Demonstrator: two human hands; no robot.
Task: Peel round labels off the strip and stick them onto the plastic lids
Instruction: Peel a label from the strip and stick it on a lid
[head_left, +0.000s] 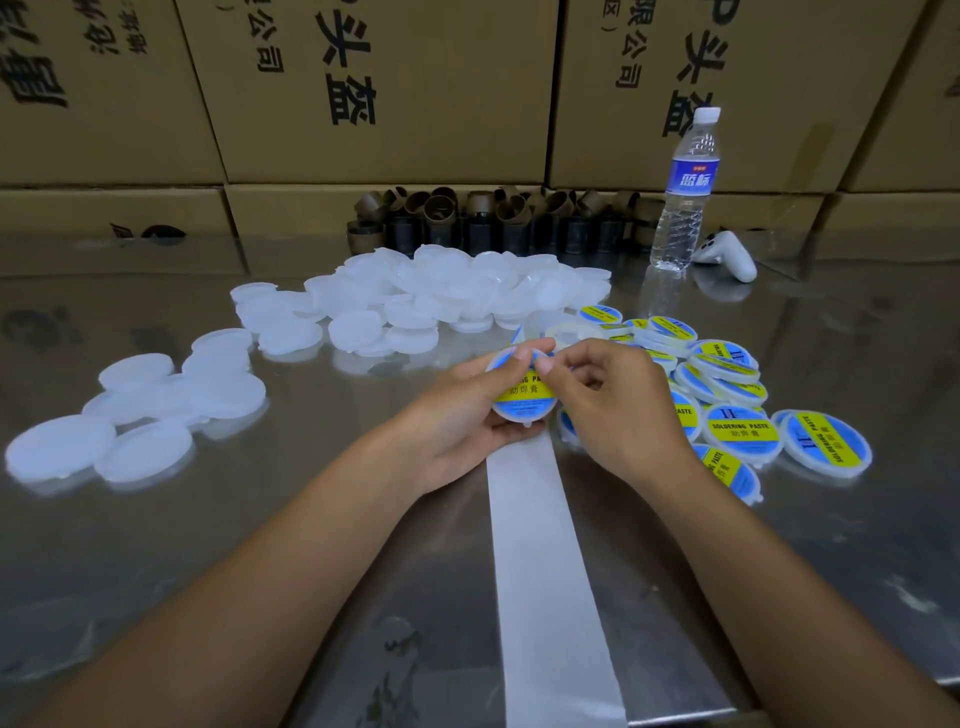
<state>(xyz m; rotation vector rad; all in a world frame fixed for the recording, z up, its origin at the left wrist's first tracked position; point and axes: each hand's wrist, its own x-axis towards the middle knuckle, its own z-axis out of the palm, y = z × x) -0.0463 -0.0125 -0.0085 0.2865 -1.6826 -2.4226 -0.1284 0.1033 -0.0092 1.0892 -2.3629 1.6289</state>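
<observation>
Lid (521, 415) gripped in our left hand (457, 415) over the surface (208, 545), our right hand (618, 400) pinching its label (524, 391), strip (545, 571) running toward us, plain lids (415, 291) left, labelled lids (743, 431) right.

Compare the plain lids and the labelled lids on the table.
Plain lids are bare milky white; labelled lids carry blue-and-yellow round labels. Plain lids spread across the left and back in the larger heap; labelled lids form a smaller cluster on the right. Both are round, loosely overlapping on the metal table.
</observation>
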